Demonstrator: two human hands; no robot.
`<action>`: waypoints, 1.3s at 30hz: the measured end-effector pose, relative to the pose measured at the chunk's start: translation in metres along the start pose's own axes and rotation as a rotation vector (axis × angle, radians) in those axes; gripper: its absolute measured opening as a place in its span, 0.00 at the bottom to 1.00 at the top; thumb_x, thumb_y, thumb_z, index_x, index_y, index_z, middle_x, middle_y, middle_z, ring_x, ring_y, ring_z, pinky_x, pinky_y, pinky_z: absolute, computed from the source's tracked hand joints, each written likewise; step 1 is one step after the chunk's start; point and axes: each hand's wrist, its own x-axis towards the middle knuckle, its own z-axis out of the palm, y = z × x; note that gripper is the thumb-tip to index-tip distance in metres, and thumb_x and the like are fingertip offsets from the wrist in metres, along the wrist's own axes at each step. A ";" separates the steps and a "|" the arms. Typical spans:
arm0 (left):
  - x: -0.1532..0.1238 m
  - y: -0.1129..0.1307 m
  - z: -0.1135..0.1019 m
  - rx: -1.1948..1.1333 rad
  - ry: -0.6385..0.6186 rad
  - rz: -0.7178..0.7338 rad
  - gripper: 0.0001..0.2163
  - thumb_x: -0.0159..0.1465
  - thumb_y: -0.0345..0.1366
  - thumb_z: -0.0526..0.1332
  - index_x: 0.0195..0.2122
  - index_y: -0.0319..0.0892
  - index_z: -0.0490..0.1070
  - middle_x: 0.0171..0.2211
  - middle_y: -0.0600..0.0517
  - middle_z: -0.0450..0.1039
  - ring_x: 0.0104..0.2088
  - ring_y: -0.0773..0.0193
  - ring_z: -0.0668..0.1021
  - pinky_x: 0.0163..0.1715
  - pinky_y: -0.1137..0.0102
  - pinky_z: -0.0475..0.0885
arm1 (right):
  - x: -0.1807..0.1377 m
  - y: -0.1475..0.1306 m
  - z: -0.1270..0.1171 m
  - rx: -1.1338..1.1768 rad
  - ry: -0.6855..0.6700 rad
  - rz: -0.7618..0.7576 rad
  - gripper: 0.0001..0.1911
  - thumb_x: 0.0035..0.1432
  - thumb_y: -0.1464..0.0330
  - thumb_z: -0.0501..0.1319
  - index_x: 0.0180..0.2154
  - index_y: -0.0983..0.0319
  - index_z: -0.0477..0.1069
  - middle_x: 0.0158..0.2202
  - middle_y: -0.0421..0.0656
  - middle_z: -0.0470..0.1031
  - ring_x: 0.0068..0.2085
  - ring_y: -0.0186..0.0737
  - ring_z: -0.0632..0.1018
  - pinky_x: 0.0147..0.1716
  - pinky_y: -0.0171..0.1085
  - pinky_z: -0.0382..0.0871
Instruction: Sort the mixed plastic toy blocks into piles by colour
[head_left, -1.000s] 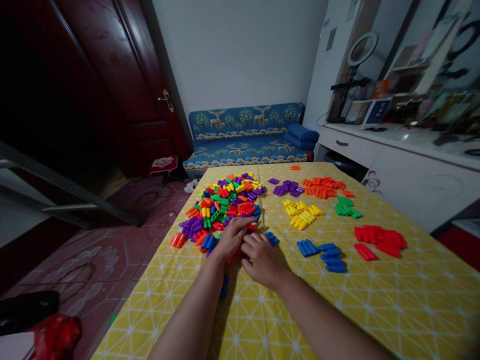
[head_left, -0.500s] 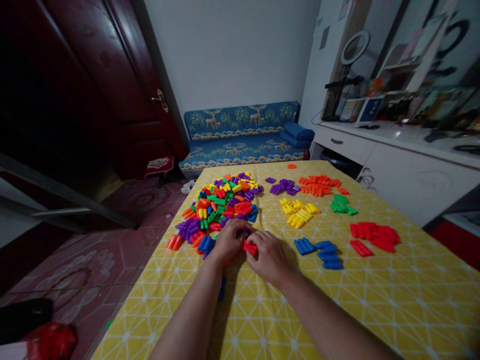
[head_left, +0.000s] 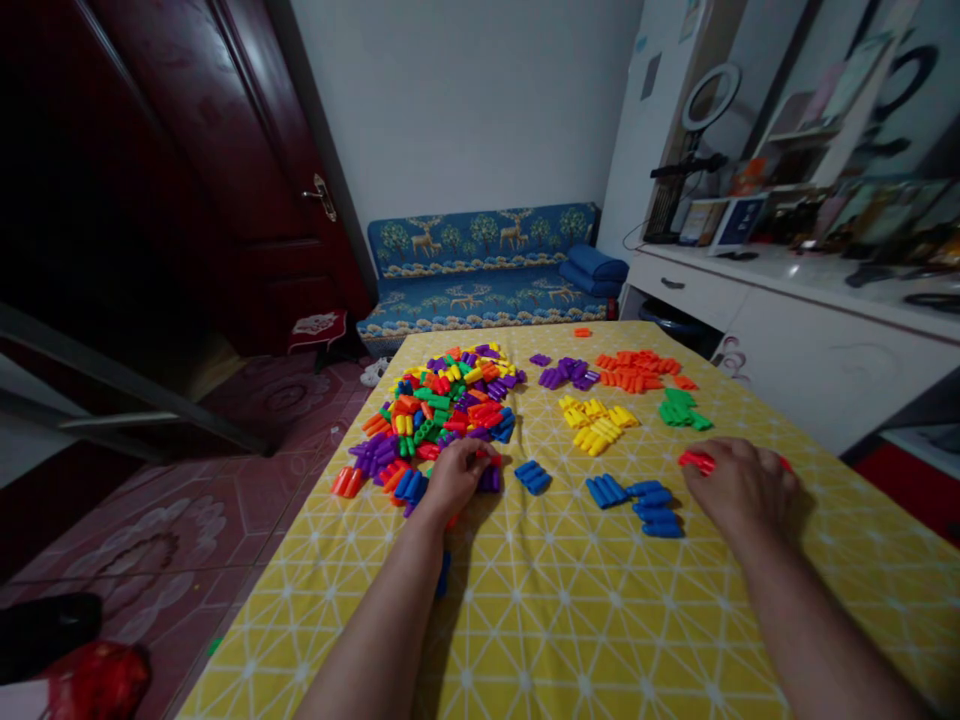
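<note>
Six colour grps (head_left: 600, 428) set apart; mixed pile (head_left: 441, 404) unsorted. Red pc (head_left: 697, 462) grasped by R hand (head_left: 739, 484); L hand (head_left: 454, 478): grip can't be told.

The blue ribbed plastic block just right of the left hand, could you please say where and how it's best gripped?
Probably pinch the blue ribbed plastic block by its opposite outer edges, coming from above and right: it lies flat, with bare yellow patterned tablecloth on that side.
</note>
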 end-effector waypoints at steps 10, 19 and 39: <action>-0.001 0.003 0.001 -0.048 0.027 -0.009 0.06 0.58 0.30 0.61 0.33 0.40 0.77 0.33 0.48 0.79 0.35 0.59 0.79 0.34 0.70 0.71 | -0.009 0.016 0.025 0.102 0.042 0.030 0.14 0.60 0.66 0.54 0.39 0.56 0.78 0.48 0.52 0.76 0.58 0.67 0.62 0.53 0.73 0.42; -0.003 0.012 -0.001 -0.246 0.066 -0.021 0.10 0.61 0.40 0.61 0.37 0.39 0.76 0.36 0.48 0.79 0.36 0.61 0.79 0.36 0.71 0.71 | -0.033 -0.133 -0.045 0.661 -0.047 -0.521 0.15 0.63 0.71 0.53 0.48 0.58 0.74 0.50 0.46 0.75 0.53 0.45 0.72 0.55 0.48 0.66; -0.001 0.007 0.000 -0.223 0.083 -0.041 0.10 0.61 0.40 0.61 0.37 0.39 0.77 0.36 0.47 0.79 0.36 0.60 0.78 0.35 0.71 0.70 | -0.036 -0.117 -0.042 0.417 -0.151 -0.351 0.11 0.53 0.70 0.62 0.40 0.57 0.75 0.41 0.44 0.76 0.45 0.47 0.71 0.44 0.43 0.65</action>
